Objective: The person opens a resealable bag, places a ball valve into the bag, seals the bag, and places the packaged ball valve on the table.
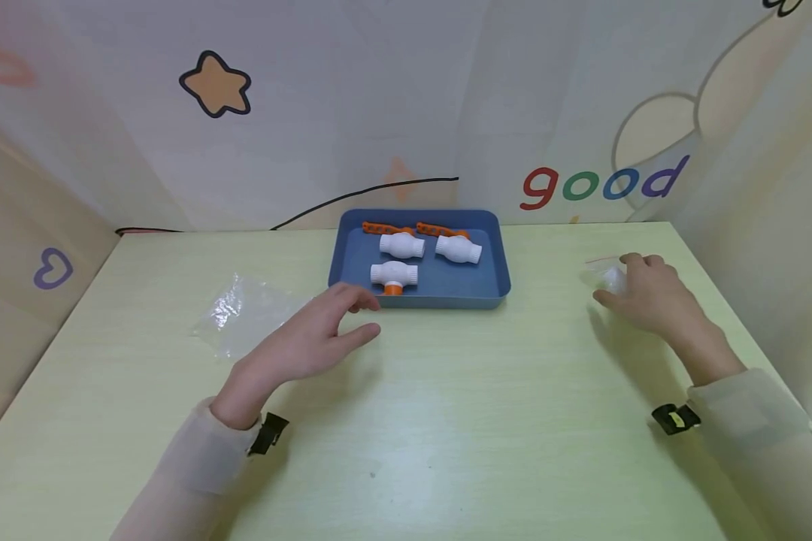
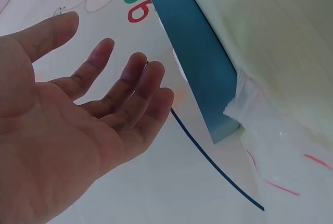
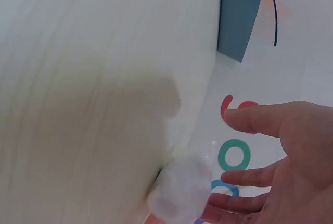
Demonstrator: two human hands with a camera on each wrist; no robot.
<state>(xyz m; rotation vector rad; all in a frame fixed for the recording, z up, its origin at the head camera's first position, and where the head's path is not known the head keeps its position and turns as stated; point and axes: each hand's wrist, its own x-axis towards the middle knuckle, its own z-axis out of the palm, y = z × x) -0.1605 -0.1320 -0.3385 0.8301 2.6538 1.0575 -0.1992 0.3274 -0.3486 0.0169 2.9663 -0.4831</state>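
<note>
My left hand [image 1: 304, 334] hovers above the table in front of the tray's near left corner, its fingers loosely bent and nothing in them. Beside it on the left lies a crumpled clear plastic bag [image 1: 240, 312]. At the far right, my right hand [image 1: 659, 297] is over a small clear bag [image 1: 605, 276] with a white object inside. In the right wrist view the fingers [image 3: 250, 177] are fairly straight, close to the whitish bag [image 3: 182, 190]; whether they touch it I cannot tell.
A blue tray [image 1: 446, 289] stands at the table's back middle. Inside are white pipe fittings, one a tee-shaped piece [image 1: 394, 273] with an orange end, and two orange handles, one an orange strip [image 1: 386, 228] with holes. A printed curtain [image 1: 379, 98] hangs behind the table.
</note>
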